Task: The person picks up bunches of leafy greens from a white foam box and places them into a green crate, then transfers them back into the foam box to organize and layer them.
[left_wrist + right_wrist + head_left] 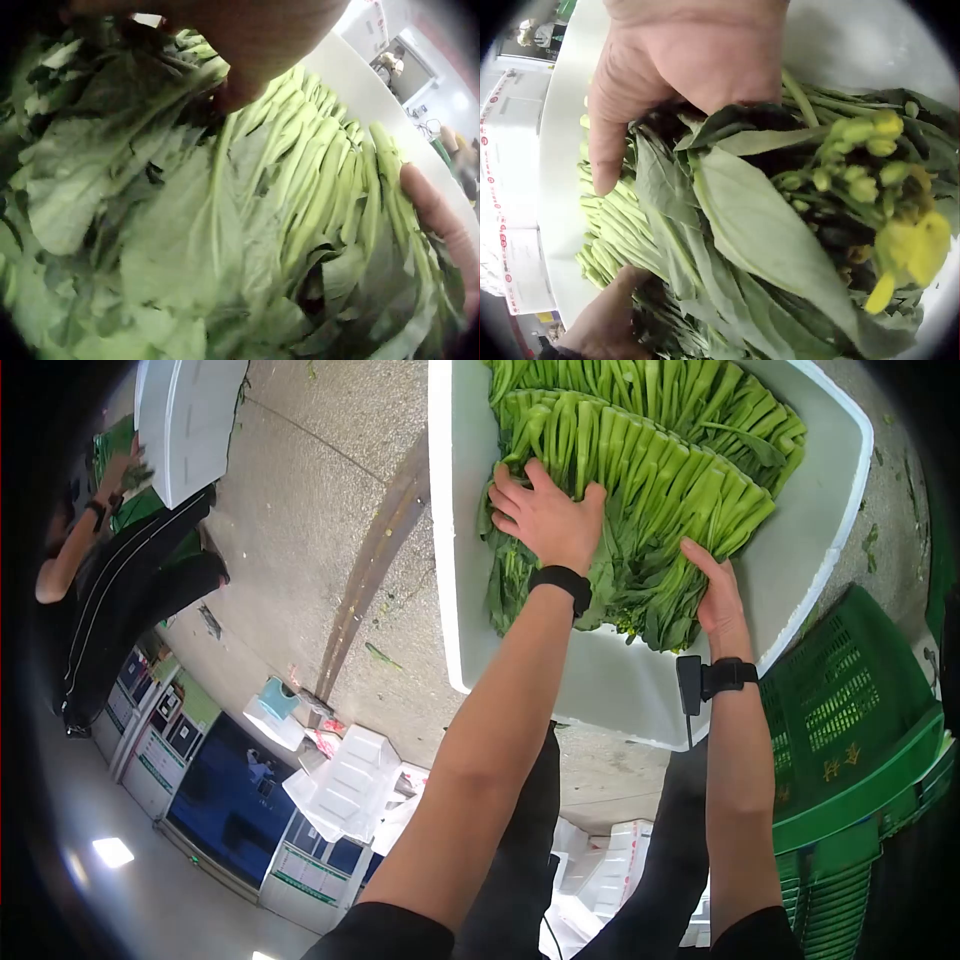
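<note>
A row of choy sum (640, 455), pale green stalks in line and leaves toward the person, lies in a white foam box (446, 560). My left hand (550, 515) rests on the leaves at the row's left part, fingers spread and thumb apart. At the right end, my right hand (718, 600) holds the bundle, thumb over the stalks and fingers hidden under the leaves. Yellow flowers (915, 247) show among the leaves beside it in the right wrist view. Another row of choy sum (740, 410) lies behind.
A green plastic crate (840, 700) stands right of the box. White foam pieces (345, 785) lie on the floor at lower left, where leaf scraps are scattered. At the far left, another person (110, 580) bends near a second white box (190, 425).
</note>
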A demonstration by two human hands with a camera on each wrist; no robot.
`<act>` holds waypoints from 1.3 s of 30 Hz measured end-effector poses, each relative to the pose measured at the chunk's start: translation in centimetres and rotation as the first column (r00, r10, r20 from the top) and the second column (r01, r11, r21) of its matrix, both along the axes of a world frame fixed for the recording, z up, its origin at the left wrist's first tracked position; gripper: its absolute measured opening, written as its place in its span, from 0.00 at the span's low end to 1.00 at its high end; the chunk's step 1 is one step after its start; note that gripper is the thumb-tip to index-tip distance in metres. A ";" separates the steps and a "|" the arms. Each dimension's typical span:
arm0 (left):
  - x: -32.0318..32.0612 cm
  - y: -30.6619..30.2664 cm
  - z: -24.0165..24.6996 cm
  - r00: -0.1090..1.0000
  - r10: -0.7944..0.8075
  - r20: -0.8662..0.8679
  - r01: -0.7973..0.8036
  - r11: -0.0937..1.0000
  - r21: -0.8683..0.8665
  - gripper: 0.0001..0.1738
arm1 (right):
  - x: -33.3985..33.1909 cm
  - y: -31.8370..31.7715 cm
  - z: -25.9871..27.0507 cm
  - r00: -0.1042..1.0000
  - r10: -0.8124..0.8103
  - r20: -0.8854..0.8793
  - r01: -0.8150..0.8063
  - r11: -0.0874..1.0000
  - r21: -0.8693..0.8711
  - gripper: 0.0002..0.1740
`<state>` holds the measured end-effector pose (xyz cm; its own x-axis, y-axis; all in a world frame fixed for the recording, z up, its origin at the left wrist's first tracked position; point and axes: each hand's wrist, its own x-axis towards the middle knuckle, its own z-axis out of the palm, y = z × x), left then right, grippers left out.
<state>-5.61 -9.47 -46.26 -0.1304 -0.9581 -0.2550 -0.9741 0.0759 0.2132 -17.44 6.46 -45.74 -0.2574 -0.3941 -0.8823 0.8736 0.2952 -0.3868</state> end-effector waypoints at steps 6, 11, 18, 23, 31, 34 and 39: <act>0.5 -0.2 0.5 0.999 -0.040 -0.032 0.040 0.999 -0.008 0.44 | -0.1 -0.2 -0.1 0.998 0.046 -0.031 -0.045 0.998 0.039 0.31; 0.9 -1.1 0.0 0.892 0.080 -0.445 -0.099 0.995 -0.019 0.54 | -0.5 0.0 -0.5 0.997 0.074 -0.029 -0.073 0.997 0.033 0.31; 1.5 -4.7 -1.7 0.874 0.330 -0.357 -0.153 0.884 0.442 0.63 | 0.0 -0.1 -0.2 0.997 0.062 -0.053 -0.060 0.998 0.022 0.34; 0.5 -4.5 0.2 0.974 0.153 -0.168 -0.059 0.885 0.461 0.58 | 0.0 0.1 -0.7 1.000 0.012 -0.011 -0.012 1.000 -0.012 0.32; 0.7 -3.1 0.1 0.944 0.171 -0.282 -0.066 0.936 0.346 0.50 | 0.0 -0.4 -0.4 0.998 0.067 -0.004 -0.067 0.998 0.018 0.26; 0.4 -2.3 0.1 0.952 0.162 -0.259 -0.085 0.954 0.286 0.42 | 0.4 -0.1 -1.2 0.998 0.030 -0.062 -0.027 0.999 0.044 0.28; 0.1 -0.9 0.2 0.988 0.003 -0.155 0.017 0.991 0.134 0.36 | 0.7 0.0 -1.9 0.999 -0.044 -0.007 0.044 0.998 0.037 0.27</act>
<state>-5.55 -10.34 -46.07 -0.1849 -0.9153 -0.3579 -0.9282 0.0430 0.3696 -16.70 6.41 -47.63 -0.2796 -0.3492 -0.8944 0.8836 0.2709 -0.3819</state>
